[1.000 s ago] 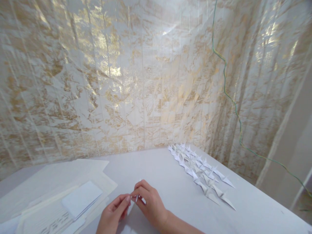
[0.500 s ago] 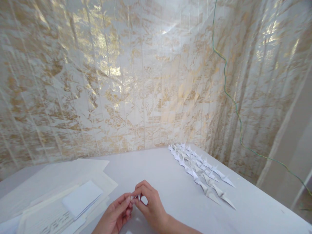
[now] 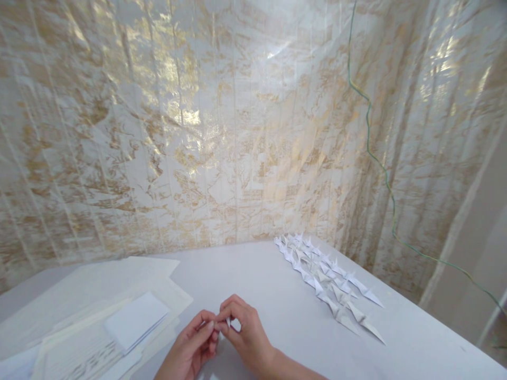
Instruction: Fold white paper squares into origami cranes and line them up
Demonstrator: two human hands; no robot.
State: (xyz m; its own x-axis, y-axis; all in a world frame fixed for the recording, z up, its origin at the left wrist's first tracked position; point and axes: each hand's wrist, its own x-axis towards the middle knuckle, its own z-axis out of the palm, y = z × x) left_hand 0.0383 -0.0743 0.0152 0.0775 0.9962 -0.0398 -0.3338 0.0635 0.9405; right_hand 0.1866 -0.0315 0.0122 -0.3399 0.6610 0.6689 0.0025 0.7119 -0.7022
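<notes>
My left hand (image 3: 195, 343) and my right hand (image 3: 246, 332) meet fingertip to fingertip low in the middle of the view, above the white table (image 3: 233, 274). Between them is a small piece of folded white paper (image 3: 228, 321), mostly covered by my fingers. Thumb and forefinger of each hand pinch it. Only a thin pointed bit shows beside the right fingertips, so its full shape is hidden. To the right, several folded white paper cranes (image 3: 317, 285) stand in close rows.
Left on the table lie loose paper sheets (image 3: 79, 285), some printed, with a stack of blank white paper (image 3: 138, 321) on top. A gold-patterned curtain (image 3: 222, 132) hangs behind the table. A thin green cord (image 3: 368, 137) runs down the right side.
The hands stay together in nearly the same pinch, with only a slight shift of the fingers. The whole view has moved a little.
</notes>
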